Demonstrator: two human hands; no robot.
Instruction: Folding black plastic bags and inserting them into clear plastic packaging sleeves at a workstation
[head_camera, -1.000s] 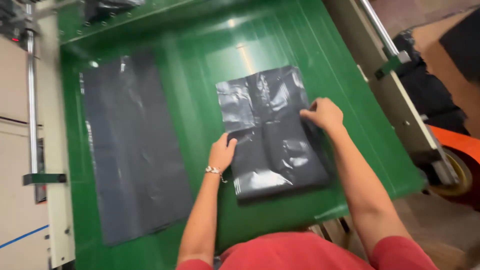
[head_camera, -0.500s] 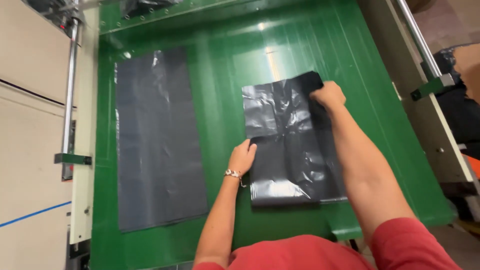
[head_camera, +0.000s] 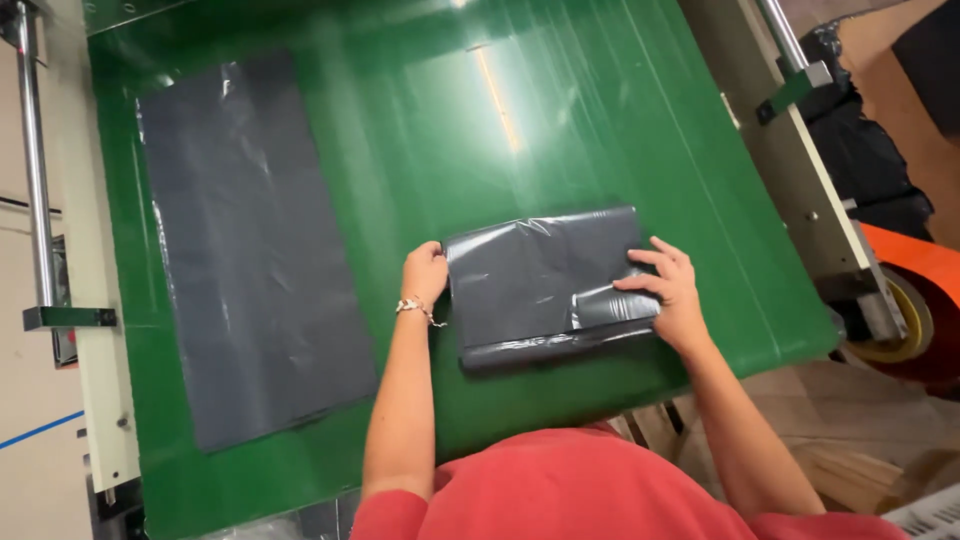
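A dark grey plastic bag (head_camera: 530, 285) lies folded in half on the green belt (head_camera: 420, 130), close to the near edge. My left hand (head_camera: 424, 274) grips its left edge with curled fingers. My right hand (head_camera: 668, 290) lies flat with fingers spread on the bag's right end, pressing it down. A bracelet sits on my left wrist. A second dark grey bag (head_camera: 250, 240) lies flat and unfolded along the belt to the left, apart from both hands.
A metal rail with a green bracket (head_camera: 795, 90) runs along the belt's right side, with black plastic material (head_camera: 860, 150) and an orange roll (head_camera: 920, 300) beyond it. A white frame with a steel rod (head_camera: 35, 170) borders the left.
The bag's far half has been folded over toward me, so it is now half as long. My right hand came back from the far corner to the near right end.
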